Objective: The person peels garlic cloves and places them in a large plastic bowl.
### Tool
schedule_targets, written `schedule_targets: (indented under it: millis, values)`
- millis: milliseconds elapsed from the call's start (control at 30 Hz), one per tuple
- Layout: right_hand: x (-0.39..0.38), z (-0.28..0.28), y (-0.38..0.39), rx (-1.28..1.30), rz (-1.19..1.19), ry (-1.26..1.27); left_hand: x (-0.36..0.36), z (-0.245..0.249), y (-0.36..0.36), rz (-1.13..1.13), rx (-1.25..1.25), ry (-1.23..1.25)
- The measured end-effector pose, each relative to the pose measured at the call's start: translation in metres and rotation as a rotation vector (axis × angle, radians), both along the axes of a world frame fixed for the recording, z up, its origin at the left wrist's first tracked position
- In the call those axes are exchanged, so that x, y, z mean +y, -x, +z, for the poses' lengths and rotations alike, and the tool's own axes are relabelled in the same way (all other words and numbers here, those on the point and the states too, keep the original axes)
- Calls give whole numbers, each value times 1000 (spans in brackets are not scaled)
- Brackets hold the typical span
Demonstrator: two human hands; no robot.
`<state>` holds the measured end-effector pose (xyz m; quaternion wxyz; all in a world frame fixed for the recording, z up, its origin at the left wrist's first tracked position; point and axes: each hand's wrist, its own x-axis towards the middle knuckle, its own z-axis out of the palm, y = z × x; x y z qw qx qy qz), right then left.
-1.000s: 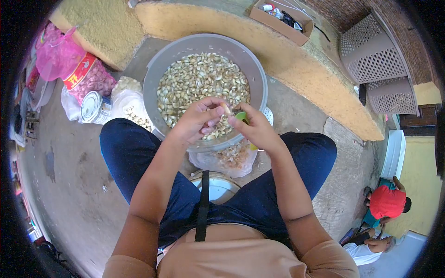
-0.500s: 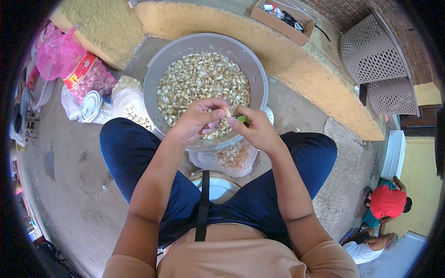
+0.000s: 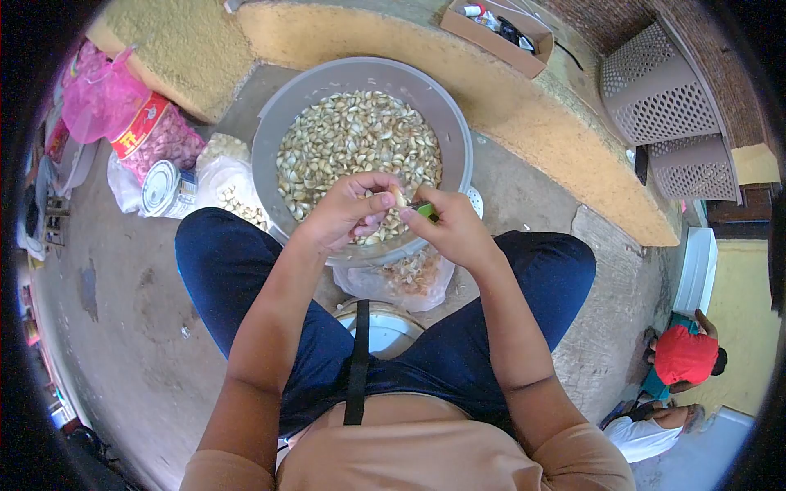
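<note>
Above the near part of a large grey tub [image 3: 270, 155] full of garlic cloves [image 3: 360, 135], my two hands meet. Between the thumb and fingers of my left hand [image 3: 352, 214] is a pale garlic clove [image 3: 399, 197]. My right hand [image 3: 452, 227] is closed on a small green-handled knife [image 3: 426, 211], held against the clove; its blade is mostly hidden by the fingers. Below the tub's near rim, a clear plastic bag [image 3: 352, 280] holds papery garlic skins [image 3: 413, 274].
On the left are a pink mesh sack [image 3: 168, 147] of garlic, a tin can [image 3: 161, 186] and a white bag [image 3: 225, 176] with peeled cloves. A low yellow wall [image 3: 565, 155] curves behind the tub, carrying a cardboard box [image 3: 499, 45]. Two people [image 3: 684, 356] are at lower right.
Both hands stay in nearly the same place. The clove and the green handle have turned slightly between the fingers.
</note>
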<state>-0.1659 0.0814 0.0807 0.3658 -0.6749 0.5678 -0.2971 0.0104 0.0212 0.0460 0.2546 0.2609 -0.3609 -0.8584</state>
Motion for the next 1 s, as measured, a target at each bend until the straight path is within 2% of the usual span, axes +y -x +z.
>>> schedule_targets:
  millis: [300, 600, 800, 900, 1000]
  values:
    - [-1, -6, 0, -23, 35, -52, 1, -2, 2, 8, -9, 2]
    - [-3, -11, -4, 7, -173, 1, 19, -5, 22, 413, -110, 178]
    - [-4, -15, -9, 25, -277, 68, 30, -5, 31, 549, -216, 264]
    - [-5, -22, -13, -18, -323, 61, 32, -9, 35, 629, -310, 469]
    - [-6, -24, -15, -99, -336, 12, 33, -5, 35, 649, -280, 376]
